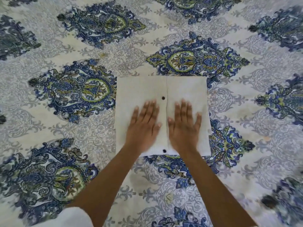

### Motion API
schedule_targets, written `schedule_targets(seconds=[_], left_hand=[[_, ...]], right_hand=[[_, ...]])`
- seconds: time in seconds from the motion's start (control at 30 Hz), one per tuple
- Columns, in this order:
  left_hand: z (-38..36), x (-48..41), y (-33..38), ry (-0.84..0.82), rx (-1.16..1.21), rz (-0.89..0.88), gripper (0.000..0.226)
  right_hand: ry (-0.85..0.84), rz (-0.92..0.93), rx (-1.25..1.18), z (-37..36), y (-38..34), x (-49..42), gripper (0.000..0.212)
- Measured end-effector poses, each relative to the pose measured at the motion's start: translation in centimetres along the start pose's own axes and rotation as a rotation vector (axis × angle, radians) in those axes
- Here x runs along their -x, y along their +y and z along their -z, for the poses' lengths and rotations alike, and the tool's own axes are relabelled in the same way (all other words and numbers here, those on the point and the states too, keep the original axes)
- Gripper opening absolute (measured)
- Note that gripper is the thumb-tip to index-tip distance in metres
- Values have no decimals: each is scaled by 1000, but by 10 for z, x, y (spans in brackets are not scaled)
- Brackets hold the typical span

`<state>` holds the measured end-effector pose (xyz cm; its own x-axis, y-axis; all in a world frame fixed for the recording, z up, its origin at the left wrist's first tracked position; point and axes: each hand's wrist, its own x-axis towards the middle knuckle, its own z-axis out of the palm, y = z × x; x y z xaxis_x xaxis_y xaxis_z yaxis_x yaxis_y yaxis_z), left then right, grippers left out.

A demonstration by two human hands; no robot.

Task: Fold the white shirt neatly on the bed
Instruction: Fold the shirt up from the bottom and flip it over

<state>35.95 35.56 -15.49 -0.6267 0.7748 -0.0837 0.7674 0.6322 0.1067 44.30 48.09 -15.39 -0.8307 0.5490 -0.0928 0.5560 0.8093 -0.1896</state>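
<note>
Bedspread (65, 46) in blue-green paisley carries the white shirt (141, 89) at centre view, folded to a flat rectangle, with the placket seam down its middle and two dark buttons (163, 97) showing. I log the left hand (144, 123) and right hand (184, 125) palm-down on it, either side of the seam, fingers straight, spread, grasping nothing. White sleeve (72, 217) at lower left.

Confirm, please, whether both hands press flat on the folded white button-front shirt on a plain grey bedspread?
Not plain grey: the head view shows a bedspread patterned with blue-green medallions. The left hand and right hand do press the folded white shirt.
</note>
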Motion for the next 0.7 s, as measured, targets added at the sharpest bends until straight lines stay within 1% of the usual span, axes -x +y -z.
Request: schedule_targets(seconds=[0.07,0.13,0.17,0.2,0.23,0.27,0.33,0.37,0.4,0.43,0.5,0.57,0.7], left_hand=[[-11,13,-9,-1,-52,-7,60],[-14,25,-31,19,-51,73,63],[-11,31,-41,17,-11,145,67],[-5,36,-48,32,74,235,71],[0,40,-51,72,220,333,75],[6,40,-51,139,431,444,76],[14,36,-49,240,896,688,66],[18,32,-49,226,1050,790,58],[20,28,-51,177,1133,865,50],[24,25,-53,118,1195,903,43],[31,21,-60,-1,1339,953,36],[39,20,-63,-66,1465,973,36],[63,21,-50,-40,1652,928,32]], right_hand=[[-7,2,47,-10,20,13,60],[-14,-136,34,-4,42,19,68],[-11,-230,-16,1,51,21,76],[-3,-315,-109,11,54,22,85],[-1,-371,-219,18,58,20,90],[10,-385,-320,24,60,18,90],[-13,-385,-525,36,65,5,79],[-59,-415,-661,40,67,-3,71],[-128,-478,-806,46,68,-9,63],[-213,-552,-961,53,69,-14,53],[-363,-629,-1208,63,70,-21,36],[-437,-615,-1330,77,66,-20,28],[-415,-513,-1393,117,53,-22,20]])
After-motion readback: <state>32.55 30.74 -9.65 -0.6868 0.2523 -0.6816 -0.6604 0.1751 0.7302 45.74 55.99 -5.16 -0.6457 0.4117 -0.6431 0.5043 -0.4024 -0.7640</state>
